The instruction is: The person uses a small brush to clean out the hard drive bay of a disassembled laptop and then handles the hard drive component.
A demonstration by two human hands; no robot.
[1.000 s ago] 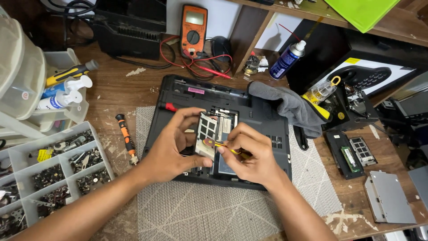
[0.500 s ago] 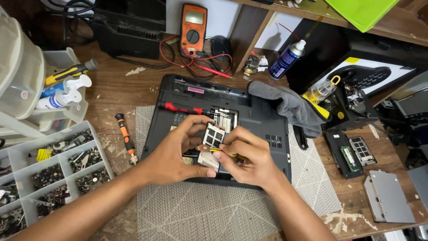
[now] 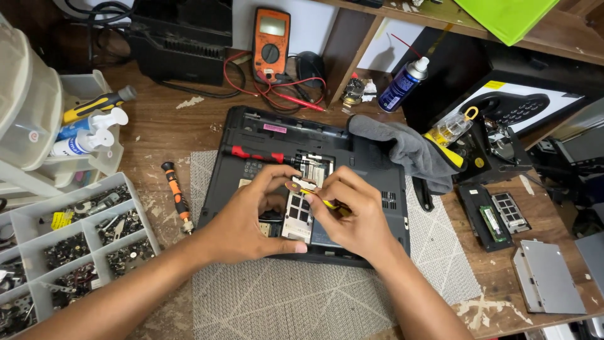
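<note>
working over the upturned laptop (image 3: 377, 189), we pinch a small white part (image 3: 303, 184) between left hand (image 3: 251, 217) and right hand (image 3: 352, 217), which also grips a yellow tool (image 3: 324, 203); cover seemingly off, reassembly undone.

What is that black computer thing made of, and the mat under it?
The upturned laptop looks like matte black plastic: dull, with moulded vents. The mat under it seems a woven fabric or rubber mesh, grey with a fine criss-cross pattern. The small panel by the hands looks like pale, faintly shiny metal, though I can't be sure.
</note>
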